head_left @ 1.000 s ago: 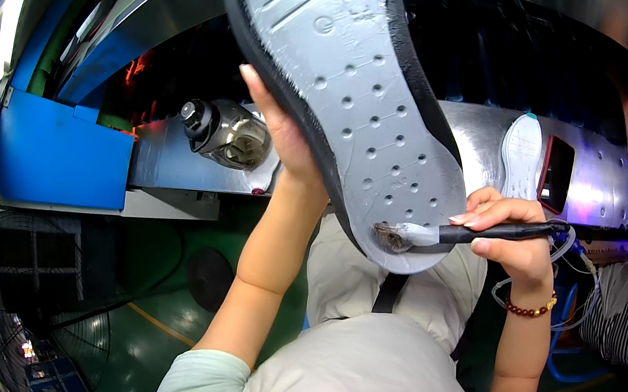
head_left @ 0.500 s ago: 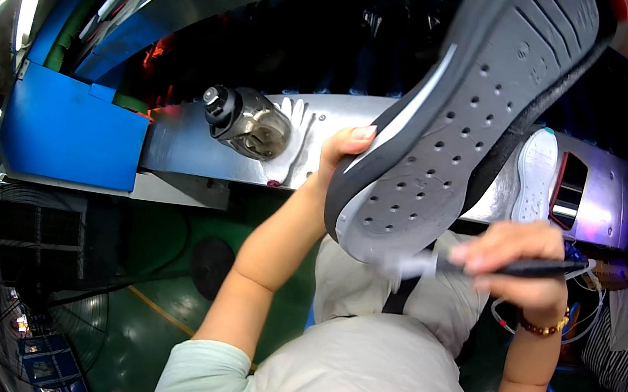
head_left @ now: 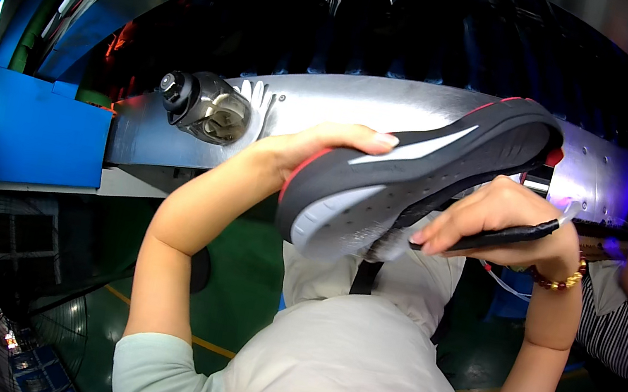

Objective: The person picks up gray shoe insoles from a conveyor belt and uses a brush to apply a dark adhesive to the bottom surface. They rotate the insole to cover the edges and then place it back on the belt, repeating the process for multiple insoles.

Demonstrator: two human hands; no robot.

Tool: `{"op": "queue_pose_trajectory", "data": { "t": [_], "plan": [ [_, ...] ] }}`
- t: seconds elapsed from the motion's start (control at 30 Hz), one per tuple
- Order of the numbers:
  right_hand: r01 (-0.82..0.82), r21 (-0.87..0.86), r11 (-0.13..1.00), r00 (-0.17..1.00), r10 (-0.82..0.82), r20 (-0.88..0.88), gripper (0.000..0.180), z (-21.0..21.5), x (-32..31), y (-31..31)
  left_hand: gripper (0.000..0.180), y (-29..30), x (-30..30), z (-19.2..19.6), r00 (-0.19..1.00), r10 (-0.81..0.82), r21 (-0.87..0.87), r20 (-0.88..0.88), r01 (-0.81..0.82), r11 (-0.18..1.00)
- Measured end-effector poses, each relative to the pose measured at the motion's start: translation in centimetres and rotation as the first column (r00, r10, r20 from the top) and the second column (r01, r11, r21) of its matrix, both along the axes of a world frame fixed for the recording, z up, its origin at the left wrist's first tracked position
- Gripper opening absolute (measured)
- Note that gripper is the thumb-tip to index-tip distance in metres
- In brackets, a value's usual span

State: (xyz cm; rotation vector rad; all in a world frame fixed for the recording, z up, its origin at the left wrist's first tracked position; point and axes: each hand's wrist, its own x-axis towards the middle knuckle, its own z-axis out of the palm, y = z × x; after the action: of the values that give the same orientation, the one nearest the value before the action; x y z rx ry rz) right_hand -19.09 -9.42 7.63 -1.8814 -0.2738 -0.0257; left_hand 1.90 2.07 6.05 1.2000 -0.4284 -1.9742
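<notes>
Two hands grip things: left hand (head_left: 314,150) a dark shoe (head_left: 419,172), right hand (head_left: 495,219) a black brush (head_left: 505,234)

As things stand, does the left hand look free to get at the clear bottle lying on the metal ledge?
Probably not: the left hand grips the shoe by its heel. The bottle lies beside that wrist with nothing between, but the fingers are occupied.

Shoe (head_left: 417,181) tipped from sole-up and steep to lying nearly level on its side, lowered in frame, left hand (head_left: 314,150) now over its heel, brush (head_left: 484,234) shifted along the sole edge
</notes>
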Motion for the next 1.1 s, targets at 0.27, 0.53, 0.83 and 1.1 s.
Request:
{"op": "queue_pose_trajectory", "data": {
  "t": [0.27, 0.53, 0.83, 1.1],
  "plan": [
    [0.049, 0.012, 0.999, 0.998, -0.049, 0.048, 0.012, 0.0, -0.5, -0.7, 0.049, 0.5, 0.3, 2.3, 0.987, -0.046, 0.086, 0.155, 0.033, 0.996],
    [0.215, 0.041, 0.976, 0.974, -0.218, 0.061, 0.014, -0.2, -1.5, -1.3, 0.050, 1.4, 1.8, 3.3, 0.991, 0.003, 0.104, 0.134, -0.017, 0.994],
    [0.457, 0.086, 0.886, 0.882, -0.463, 0.088, 0.020, -2.6, -3.4, -0.5, 0.051, 2.9, 4.5, 1.1, 0.999, -0.030, 0.081, 0.021, 0.028, 0.996],
    [0.465, 0.015, 0.885, 0.882, -0.465, 0.075, 0.018, -1.3, -4.3, -1.7, 0.046, 3.7, 5.9, -1.2, 0.994, 0.053, 0.064, 0.098, -0.060, 0.996]
  ]
}}
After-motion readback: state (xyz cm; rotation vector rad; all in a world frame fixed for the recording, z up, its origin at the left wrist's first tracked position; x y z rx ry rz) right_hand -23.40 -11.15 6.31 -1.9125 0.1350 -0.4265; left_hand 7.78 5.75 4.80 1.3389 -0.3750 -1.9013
